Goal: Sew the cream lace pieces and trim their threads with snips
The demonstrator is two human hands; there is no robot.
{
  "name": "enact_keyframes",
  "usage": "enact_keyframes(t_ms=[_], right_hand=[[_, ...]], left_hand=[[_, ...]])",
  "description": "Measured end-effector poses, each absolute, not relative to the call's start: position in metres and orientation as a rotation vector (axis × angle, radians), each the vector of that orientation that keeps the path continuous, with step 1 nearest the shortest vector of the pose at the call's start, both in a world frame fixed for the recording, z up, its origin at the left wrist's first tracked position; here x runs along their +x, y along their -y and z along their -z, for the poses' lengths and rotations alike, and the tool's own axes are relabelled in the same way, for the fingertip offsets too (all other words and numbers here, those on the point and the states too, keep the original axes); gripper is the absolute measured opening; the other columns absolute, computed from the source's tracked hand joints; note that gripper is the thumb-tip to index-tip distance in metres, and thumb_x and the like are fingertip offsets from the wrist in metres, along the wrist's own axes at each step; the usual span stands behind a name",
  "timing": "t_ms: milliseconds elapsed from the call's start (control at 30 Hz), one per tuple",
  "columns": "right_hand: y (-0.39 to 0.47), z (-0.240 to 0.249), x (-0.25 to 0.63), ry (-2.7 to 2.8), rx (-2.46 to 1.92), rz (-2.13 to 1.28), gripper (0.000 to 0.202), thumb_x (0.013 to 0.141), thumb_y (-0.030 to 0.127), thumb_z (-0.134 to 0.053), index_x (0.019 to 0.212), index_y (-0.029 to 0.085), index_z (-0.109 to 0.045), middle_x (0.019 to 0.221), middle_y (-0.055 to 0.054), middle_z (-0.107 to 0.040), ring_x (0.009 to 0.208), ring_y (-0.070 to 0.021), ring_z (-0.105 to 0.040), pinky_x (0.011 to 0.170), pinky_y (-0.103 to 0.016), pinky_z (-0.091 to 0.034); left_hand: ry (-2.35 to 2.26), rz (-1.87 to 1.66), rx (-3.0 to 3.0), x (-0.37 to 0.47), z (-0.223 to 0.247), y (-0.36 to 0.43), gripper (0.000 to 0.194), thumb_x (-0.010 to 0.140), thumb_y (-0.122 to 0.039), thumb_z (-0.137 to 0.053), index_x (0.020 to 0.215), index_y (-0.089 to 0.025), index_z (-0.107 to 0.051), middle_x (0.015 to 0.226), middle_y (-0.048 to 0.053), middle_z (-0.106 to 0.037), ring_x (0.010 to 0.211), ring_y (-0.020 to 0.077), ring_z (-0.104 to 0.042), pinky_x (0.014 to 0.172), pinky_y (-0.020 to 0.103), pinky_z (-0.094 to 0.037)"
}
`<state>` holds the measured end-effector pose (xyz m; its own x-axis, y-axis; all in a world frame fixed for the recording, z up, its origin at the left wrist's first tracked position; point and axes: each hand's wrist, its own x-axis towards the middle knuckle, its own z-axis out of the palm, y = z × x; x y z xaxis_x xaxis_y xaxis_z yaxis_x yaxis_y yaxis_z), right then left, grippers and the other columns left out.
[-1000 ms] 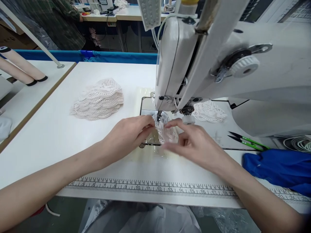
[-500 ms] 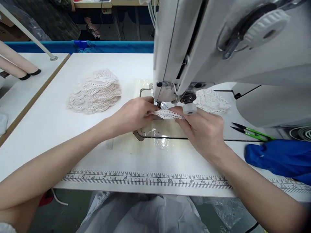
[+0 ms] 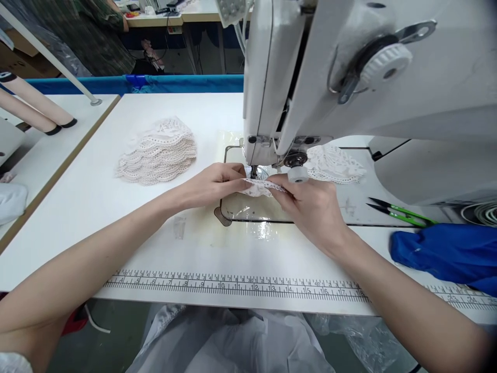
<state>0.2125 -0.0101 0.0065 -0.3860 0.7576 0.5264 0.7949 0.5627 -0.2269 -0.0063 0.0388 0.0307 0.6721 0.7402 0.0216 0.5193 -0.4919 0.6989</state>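
Note:
A narrow piece of white lace stretches between my two hands, just in front of the presser foot of a sewing machine. My left hand pinches its left end, thumb and fingers pressed together. Its right end is gripped by my right hand, whose fingertips lie close below the machine head. Part of the lace is hidden under the fingers. To the left sits a pile of scalloped lace pieces, and more white lace lies behind my right hand.
Green-handled thread snips and a blue cloth lie at the right. A printed ruler runs along the table's front edge. A thread stand pole rises at the left. Beyond the blue edge, a person in dark clothing stands at another table.
The lace between my hands has turned, its holed edge now lying differently. My right hand has shifted a little left, and the left hand's fingers have changed their hold. The view has moved slightly.

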Motion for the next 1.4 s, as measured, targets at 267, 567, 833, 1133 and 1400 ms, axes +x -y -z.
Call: enact_keyframes(t_ms=[267,567,833,1133,1400], right_hand=[[0.028,-0.012,0.212,2.538,-0.989,0.287,0.025,0.088,0.007,-0.051,0.077,0.019,-0.069,0.072,0.002,-0.069,0.060,-0.0108,-0.056,0.051,-0.026,-0.035],[0.029,-0.008,0.209,2.541,-0.904,0.261,0.020,0.091,0.008,-0.053,0.090,0.015,-0.072,0.098,-0.007,-0.076,0.099,-0.0185,-0.068,0.084,-0.033,-0.051],[0.030,-0.006,0.211,2.545,-0.903,0.245,0.019,0.091,0.008,-0.054,0.091,0.013,-0.073,0.100,-0.007,-0.076,0.099,-0.0202,-0.070,0.090,-0.037,-0.055],[0.024,-0.003,0.209,2.501,-0.891,0.324,0.021,0.090,0.005,-0.054,0.092,0.013,-0.072,0.098,-0.007,-0.076,0.096,-0.0186,-0.071,0.089,-0.034,-0.056],[0.011,0.004,0.210,2.472,-0.915,0.386,0.018,0.089,0.006,-0.057,0.091,0.014,-0.072,0.095,-0.004,-0.077,0.085,-0.0162,-0.071,0.091,-0.032,-0.053]], left_hand=[[-0.828,-0.600,3.119,-0.010,-0.008,0.002,0.025,0.093,-0.018,-0.052,0.108,-0.023,-0.072,0.094,0.004,-0.072,0.084,0.0192,-0.059,0.082,0.037,-0.041],[-0.932,-0.555,3.208,-0.015,0.004,0.016,0.031,0.095,-0.016,-0.053,0.125,-0.015,-0.062,0.124,0.010,-0.069,0.121,0.0215,-0.059,0.094,0.040,-0.038],[-0.933,-0.638,3.157,-0.014,0.004,0.014,0.027,0.097,-0.017,-0.049,0.120,-0.015,-0.065,0.123,0.011,-0.069,0.115,0.0233,-0.064,0.098,0.044,-0.038],[-0.949,-0.676,3.112,-0.014,0.008,0.003,0.029,0.097,-0.020,-0.048,0.120,-0.018,-0.066,0.124,0.010,-0.069,0.117,0.0228,-0.064,0.110,0.049,-0.032],[-0.977,-0.682,3.068,-0.012,0.007,-0.009,0.031,0.095,-0.018,-0.049,0.121,-0.017,-0.066,0.124,0.012,-0.068,0.118,0.0241,-0.063,0.116,0.056,-0.027]])
